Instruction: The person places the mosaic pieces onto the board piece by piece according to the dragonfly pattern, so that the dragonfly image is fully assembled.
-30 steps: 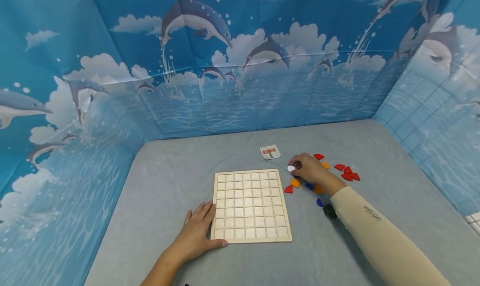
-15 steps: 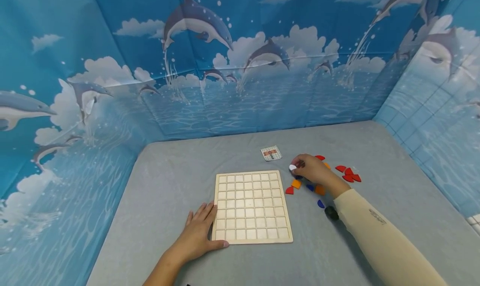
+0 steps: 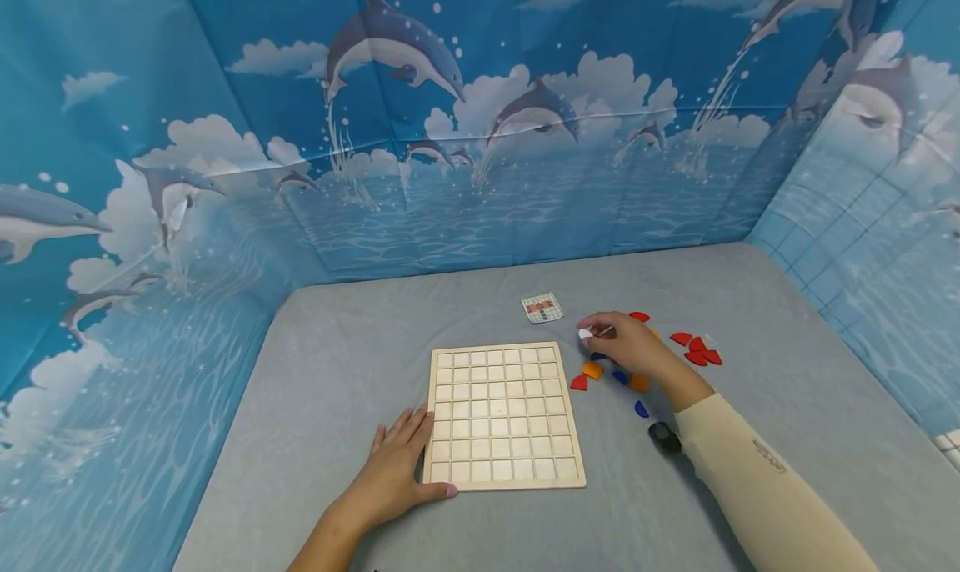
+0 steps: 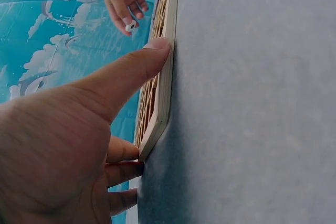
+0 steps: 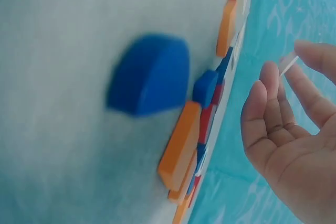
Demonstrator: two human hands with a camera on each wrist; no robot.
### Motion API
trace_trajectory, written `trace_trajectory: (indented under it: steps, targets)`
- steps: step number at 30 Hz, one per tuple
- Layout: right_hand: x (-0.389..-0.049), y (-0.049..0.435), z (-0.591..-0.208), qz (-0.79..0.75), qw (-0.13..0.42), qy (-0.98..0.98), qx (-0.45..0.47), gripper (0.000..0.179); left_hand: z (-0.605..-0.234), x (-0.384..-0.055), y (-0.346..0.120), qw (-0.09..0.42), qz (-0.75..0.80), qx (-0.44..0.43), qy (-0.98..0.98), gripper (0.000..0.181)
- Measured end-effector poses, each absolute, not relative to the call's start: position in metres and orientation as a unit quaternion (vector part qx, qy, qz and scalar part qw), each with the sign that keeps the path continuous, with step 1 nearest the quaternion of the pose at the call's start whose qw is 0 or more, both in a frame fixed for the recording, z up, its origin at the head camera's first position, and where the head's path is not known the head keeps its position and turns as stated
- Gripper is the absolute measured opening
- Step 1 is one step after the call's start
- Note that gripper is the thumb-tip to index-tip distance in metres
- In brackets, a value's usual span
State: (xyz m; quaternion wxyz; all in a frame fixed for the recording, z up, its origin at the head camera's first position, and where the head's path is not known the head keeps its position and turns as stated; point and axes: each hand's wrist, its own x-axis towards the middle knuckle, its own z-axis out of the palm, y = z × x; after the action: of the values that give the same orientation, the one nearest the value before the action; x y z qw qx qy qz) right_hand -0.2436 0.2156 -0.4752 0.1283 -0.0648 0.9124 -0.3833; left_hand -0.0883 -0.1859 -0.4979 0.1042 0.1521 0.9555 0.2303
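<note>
My left hand point(image 3: 393, 472) lies with extended fingers along the left side of a square wooden grid board point(image 3: 498, 479). Its thumb touches the front edge near the corner, as the left wrist view also shows of the board's rim point(image 4: 167, 77). To the right of the board, my right hand point(image 3: 626, 343) pinches a small white piece point(image 3: 585, 334) between thumb and fingertips, above the loose coloured pieces. In the right wrist view the white piece point(image 5: 287, 62) appears as a thin slab. A blue rounded piece point(image 5: 152, 74) lies nearest that camera.
Orange point(image 3: 592, 369), red point(image 3: 579, 383) and blue point(image 3: 641, 408) flat pieces lie about under the right hand. Several red quarter-shaped pieces point(image 3: 696, 357) are grouped farther right. A printed pattern card point(image 3: 542, 308) lies behind the board. A dolphin-print curtain point(image 3: 450, 213) borders the grey table.
My right forearm has shifted slightly to the right and nearer, while its fingertips keep the white piece in almost the same place. The left hand stays at the board.
</note>
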Motion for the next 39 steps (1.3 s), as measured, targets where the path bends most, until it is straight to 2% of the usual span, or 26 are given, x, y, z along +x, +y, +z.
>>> trace_trajectory:
  steps: [9, 22, 39]
  targets:
    - [-0.235, 0.204, -0.470, -0.404, 0.103, 0.906, -0.073, 0.031, -0.498, -0.088, -0.186, 0.104, 0.231, 0.151, 0.955, 0.112]
    - [-0.232, 0.183, -0.468, -0.436, 0.118, 0.888, -0.083, 0.037, -0.499, -0.089, -0.186, 0.103, 0.228, 0.151, 0.957, 0.113]
    - [-0.226, 0.159, -0.461, -0.455, 0.098, 0.875, -0.134, 0.035, -0.498, -0.088, -0.186, 0.108, 0.236, 0.150, 0.954, 0.113]
